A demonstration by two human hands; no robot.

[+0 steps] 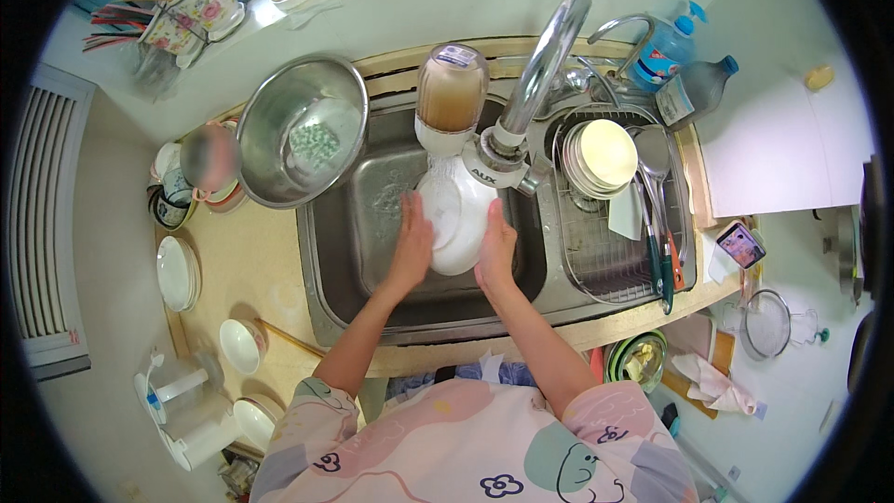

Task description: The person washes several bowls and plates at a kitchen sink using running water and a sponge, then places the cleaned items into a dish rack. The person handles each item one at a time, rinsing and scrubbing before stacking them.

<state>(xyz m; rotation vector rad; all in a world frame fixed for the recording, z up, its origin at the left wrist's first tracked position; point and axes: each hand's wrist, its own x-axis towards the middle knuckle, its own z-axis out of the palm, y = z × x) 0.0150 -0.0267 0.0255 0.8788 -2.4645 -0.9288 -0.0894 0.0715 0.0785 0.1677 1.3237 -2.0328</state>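
A white dish (457,216), whose exact shape is hard to tell, is tilted under running water from an AUX faucet filter (454,91) over the stainless steel sink (370,279). At its right edge, my right hand (496,244) grips the rim with the thumb on top. My left hand (413,241) lies along the dish's left side with fingers extended; whether it grips or only touches is unclear. The chrome faucet (548,59) rises just behind the dish.
Left of the sink's back stands a steel basin (258,119) with a green-white item inside. Stacked plates (164,272) and a bowl (241,346) sit on the left counter. At right, a wire rack (580,272) holds small dishes (607,154) and utensils. Bottles (667,56) stand behind it.
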